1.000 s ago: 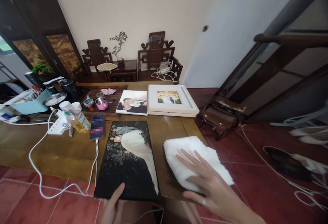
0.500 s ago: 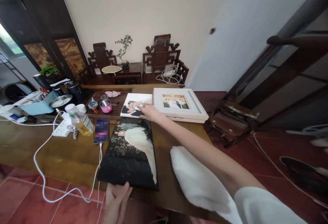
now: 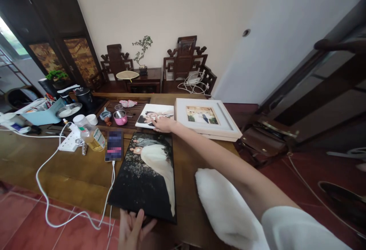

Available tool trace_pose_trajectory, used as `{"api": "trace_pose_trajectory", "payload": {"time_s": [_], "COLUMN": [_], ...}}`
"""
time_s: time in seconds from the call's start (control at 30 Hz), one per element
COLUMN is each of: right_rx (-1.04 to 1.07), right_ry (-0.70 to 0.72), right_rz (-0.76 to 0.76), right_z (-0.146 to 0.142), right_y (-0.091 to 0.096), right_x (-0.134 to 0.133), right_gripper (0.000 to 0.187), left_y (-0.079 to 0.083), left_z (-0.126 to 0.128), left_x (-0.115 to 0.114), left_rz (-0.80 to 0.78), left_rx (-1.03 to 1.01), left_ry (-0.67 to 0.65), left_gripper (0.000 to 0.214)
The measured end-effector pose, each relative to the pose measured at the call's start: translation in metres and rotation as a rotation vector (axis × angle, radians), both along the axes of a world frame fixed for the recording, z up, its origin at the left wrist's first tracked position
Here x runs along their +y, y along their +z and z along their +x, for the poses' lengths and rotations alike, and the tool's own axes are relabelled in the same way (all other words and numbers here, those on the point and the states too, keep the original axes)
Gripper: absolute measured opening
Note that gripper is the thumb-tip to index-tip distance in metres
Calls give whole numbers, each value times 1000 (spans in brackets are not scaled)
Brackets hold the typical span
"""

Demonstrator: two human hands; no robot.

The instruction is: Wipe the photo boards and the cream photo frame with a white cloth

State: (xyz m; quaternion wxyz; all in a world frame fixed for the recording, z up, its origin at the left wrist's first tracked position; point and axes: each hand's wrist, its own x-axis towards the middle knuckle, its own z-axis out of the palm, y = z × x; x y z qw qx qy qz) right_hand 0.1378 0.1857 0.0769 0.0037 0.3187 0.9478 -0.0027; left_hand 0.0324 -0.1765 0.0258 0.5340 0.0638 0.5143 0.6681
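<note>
A dark photo album (image 3: 143,177) with a wedding picture on its cover lies at the table's near edge. My left hand (image 3: 133,227) grips its near edge, thumb by the top and fingers beneath. Beyond it, my right hand (image 3: 163,124) is stretched out over a smaller white photo panel (image 3: 145,119), fingers extended and touching its near part. The panel shows a couple in wedding clothes. Right beside it sits a white picture frame (image 3: 225,120) with a photo, resting on another pale flat piece. A white fluffy cloth (image 3: 220,204) lies below my right forearm.
Left of the album are a phone (image 3: 114,149) on a white cable, a bottle of yellow liquid (image 3: 93,139) and a power strip (image 3: 68,141). A pink cup (image 3: 120,117) and a blue basket (image 3: 45,114) stand farther back. Chairs line the wall.
The view has shifted slightly. The album's near edge sits a little lower, and the fingers of my left hand are spread more under it. My right hand stays at the white panel.
</note>
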Motion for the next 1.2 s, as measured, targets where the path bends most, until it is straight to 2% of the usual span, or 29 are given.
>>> {"api": "trace_pose_trajectory", "payload": {"time_s": [0.13,0.27,0.43,0.6,0.77,0.97,1.2], "right_rx": [16,10,-23,-2,5,21,25], "right_ry": [29,-12,-62,-54,-60,-106,-113], "right_rz": [23,51,99,166,255,343,363], "right_z": [7,16,20,17,5,0,4], "right_y": [31,59,69,62,40,6,-22], "right_x": [4,8,4,-2,-10,-22,-51], "right_gripper": [50,47,42,44,42,46,46], "left_y": [12,16,11,14,6,-4,-6], "left_z": [-3,-12,-16,-11,0,9,9], "left_x": [20,56,111,169,215,237,252], "left_rz": [22,96,153,135,8,-13,-9], "left_rx": [24,58,59,77,143,158,141], "left_ry": [-92,-195,-174,-156,-107,-226,-270], "left_gripper": [93,86,64,29,13,17,13]}}
